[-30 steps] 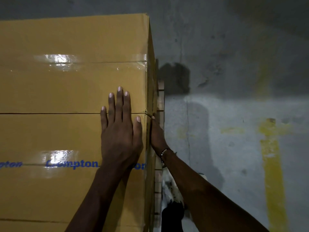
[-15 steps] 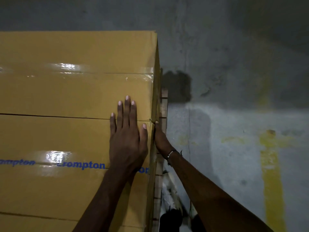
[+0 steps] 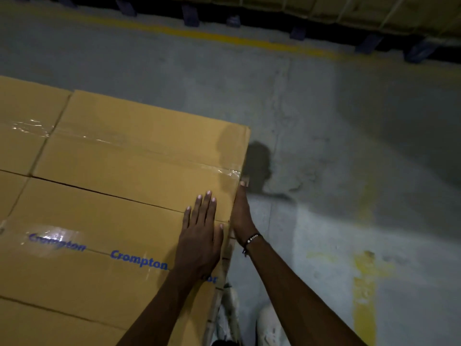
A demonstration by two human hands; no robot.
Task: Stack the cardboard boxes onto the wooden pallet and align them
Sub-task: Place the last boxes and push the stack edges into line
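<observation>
Single head-worn camera, aimed forward and steeply down. Cardboard boxes [image 3: 119, 196] fill the frame's lower left at close range; concrete floor [image 3: 349, 146] occupies the right.

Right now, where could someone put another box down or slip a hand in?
Bare concrete floor lies open right of the cardboard boxes, up to the yellow line. The box tops left of the left hand are free. It is tight at the right edge, where the right hand presses the side.
</observation>
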